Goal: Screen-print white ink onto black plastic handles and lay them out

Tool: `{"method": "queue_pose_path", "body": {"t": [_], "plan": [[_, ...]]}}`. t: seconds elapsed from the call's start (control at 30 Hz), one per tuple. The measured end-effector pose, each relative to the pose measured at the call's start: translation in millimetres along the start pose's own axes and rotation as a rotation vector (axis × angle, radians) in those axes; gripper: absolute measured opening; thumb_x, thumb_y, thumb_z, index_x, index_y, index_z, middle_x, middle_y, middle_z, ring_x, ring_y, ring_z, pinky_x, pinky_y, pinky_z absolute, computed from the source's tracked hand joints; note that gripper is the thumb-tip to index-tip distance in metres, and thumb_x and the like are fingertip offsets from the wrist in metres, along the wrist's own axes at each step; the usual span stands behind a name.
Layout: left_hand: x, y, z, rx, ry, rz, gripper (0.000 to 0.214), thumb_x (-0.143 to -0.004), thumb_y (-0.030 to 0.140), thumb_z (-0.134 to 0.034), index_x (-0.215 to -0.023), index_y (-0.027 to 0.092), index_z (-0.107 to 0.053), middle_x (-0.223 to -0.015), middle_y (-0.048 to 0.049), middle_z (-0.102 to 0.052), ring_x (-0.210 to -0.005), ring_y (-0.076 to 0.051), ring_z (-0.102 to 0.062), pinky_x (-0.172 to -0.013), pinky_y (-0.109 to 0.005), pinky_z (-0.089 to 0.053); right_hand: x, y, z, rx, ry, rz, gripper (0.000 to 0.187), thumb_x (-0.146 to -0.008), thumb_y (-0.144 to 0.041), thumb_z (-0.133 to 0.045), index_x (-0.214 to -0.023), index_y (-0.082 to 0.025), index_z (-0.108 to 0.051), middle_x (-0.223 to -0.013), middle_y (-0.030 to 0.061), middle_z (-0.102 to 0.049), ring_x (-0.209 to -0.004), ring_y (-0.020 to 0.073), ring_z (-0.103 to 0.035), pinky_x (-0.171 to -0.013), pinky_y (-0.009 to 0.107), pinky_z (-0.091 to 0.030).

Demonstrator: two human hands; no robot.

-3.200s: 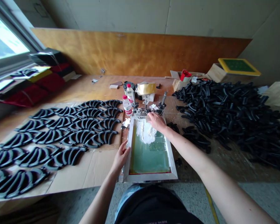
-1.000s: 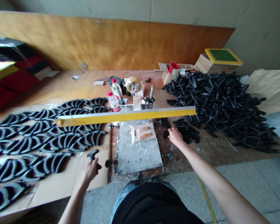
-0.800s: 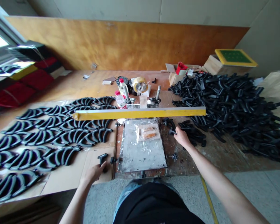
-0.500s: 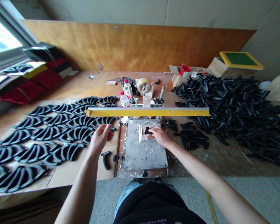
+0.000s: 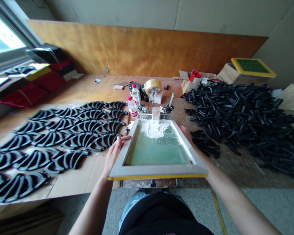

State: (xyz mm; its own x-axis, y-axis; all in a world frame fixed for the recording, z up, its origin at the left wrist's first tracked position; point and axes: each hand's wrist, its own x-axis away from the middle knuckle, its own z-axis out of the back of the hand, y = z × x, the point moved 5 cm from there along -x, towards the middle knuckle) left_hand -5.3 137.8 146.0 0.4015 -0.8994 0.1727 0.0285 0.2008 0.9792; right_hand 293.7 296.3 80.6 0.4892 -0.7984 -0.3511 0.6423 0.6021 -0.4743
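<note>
Head cam: left hand (image 5: pixel 114 151) and right hand (image 5: pixel 187 133) flank rectangular silver metal-framed screen (image 5: pixel 159 151), can't tell grips; grab stiff-looking rails (image 5: pixel 125 151).

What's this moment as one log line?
frame: near end raised; left hand: at frame's left side; right hand: at frame's right side, partly hidden; white paste: far end

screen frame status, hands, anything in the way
Left hand at screen frame, left side; right hand partly hidden, right side. Frame tilted, near edge raised, white paste far end. Scraper by far edge, no blockage seen.
</note>
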Motion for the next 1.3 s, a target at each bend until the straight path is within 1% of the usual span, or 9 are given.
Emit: {"method": "queue_pose_path", "body": {"t": [0.1,0.2,0.4,0.6,0.7,0.8,0.97,1.07,1.3], "plan": [[11.7,-50.1,0.9,-0.07,-0.041,0.118,0.062,-0.075,0.064,-0.062,-0.119,0.02,-0.067,-0.095,-0.0049,-0.071,-0.08,-0.02,-0.063,-0.067,-0.026,-0.048,-32.8,5.2,22.6,0.111,0.185,-0.134,0.035,-0.088,-0.016,-0.059,-0.121,-0.008,-0.062,-0.125,0.0143,-0.06,-0.116,0.0216,-0.055,-0.103,0.031,-0.041],[10.5,-98.2,-5.5,-0.05,-0.072,0.191,0.077,-0.074,0.059,-0.065,-0.139,0.021,-0.049,-0.088,-0.0048,-0.07,-0.075,-0.02,-0.065,-0.066,-0.028,-0.05,-72.9,-29.6,4.8,0.184,0.128,-0.011,0.057,-0.078,-0.019,-0.073,-0.131,-0.012,-0.053,-0.138,0.0158,-0.049,-0.126,0.0272,-0.046,-0.105,0.038,-0.039],[-0.6,-136.0,-6.1,-0.125,-0.064,0.194,0.07,-0.077,0.057,-0.064,-0.136,0.02,-0.053,-0.094,-0.0056,-0.072,-0.086,-0.022,-0.067,-0.077,-0.03,-0.051,-82.2,-70.5,-52.3,0.25,-0.231,0.062,0.009,-0.085,-0.014,-0.061,-0.094,-0.014,-0.063,-0.092,0.01,-0.065,-0.092,0.0238,-0.057,-0.082,0.033,-0.044],[2.1,-135.7,-3.2,-0.112,-0.008,0.22,0.062,-0.075,0.056,-0.066,-0.125,0.021,-0.061,-0.1,-0.0063,-0.073,-0.092,-0.023,-0.067,-0.079,-0.029,-0.05,-22.8,-92.7,-33.1,0.111,-0.443,0.503,0.015,-0.081,-0.005,-0.054,-0.082,-0.018,-0.062,-0.084,0.0057,-0.063,-0.086,0.0201,-0.056,-0.078,0.029,-0.042],[3.0,-134.0,-4.5,-0.088,-0.015,0.209,0.061,-0.075,0.056,-0.066,-0.124,0.02,-0.062,-0.095,-0.0058,-0.073,-0.086,-0.022,-0.067,-0.073,-0.027,-0.05,-25.1,-91.5,-24.9,0.074,-0.457,0.477,0.011,-0.083,-0.01,-0.058,-0.077,-0.019,-0.062,-0.08,0.0033,-0.062,-0.081,0.0187,-0.055,-0.073,0.028,-0.041],[4.2,-129.7,-5.4,-0.079,-0.043,0.208,0.065,-0.076,0.058,-0.064,-0.128,0.019,-0.059,-0.091,-0.0057,-0.073,-0.08,-0.021,-0.067,-0.068,-0.027,-0.049,-25.8,-87.6,-29.3,0.114,-0.305,0.401,0.013,-0.087,-0.011,-0.054,-0.082,-0.018,-0.064,-0.084,0.005,-0.063,-0.086,0.0203,-0.055,-0.076,0.03,-0.042],[7.5,-120.7,-5.0,-0.09,-0.046,0.235,0.07,-0.075,0.06,-0.064,-0.132,0.019,-0.056,-0.088,-0.0061,-0.073,-0.074,-0.02,-0.065,-0.063,-0.026,-0.048,1.6,-90.5,-36.8,0.087,-0.248,0.48,0.017,-0.089,-0.01,-0.051,-0.094,-0.016,-0.066,-0.091,0.0079,-0.064,-0.094,0.0217,-0.055,-0.082,0.032,-0.045],[10.1,-109.1,-5.6,-0.053,-0.038,0.239,0.073,-0.072,0.06,-0.068,-0.13,0.018,-0.057,-0.088,-0.0068,-0.073,-0.074,-0.021,-0.066,-0.063,-0.026,-0.049,-19.0,-90.2,-29.8,0.026,-0.259,0.404,0.012,-0.089,-0.018,-0.059,-0.099,-0.019,-0.066,-0.091,0.0054,-0.065,-0.092,0.02,-0.057,-0.081,0.031,-0.046],[13.9,-35.1,4.1,-0.04,0.0,0.138,0.066,-0.07,0.068,-0.064,-0.116,0.021,-0.068,-0.114,-0.0062,-0.069,-0.099,-0.025,-0.063,-0.073,-0.027,-0.051,-115.2,-43.6,5.3,0.077,-0.03,-0.025,0.059,-0.083,-0.021,-0.069,-0.138,-0.029,-0.05,-0.104,0.0049,-0.066,-0.09,0.0208,-0.061,-0.085,0.033,-0.047]]}}
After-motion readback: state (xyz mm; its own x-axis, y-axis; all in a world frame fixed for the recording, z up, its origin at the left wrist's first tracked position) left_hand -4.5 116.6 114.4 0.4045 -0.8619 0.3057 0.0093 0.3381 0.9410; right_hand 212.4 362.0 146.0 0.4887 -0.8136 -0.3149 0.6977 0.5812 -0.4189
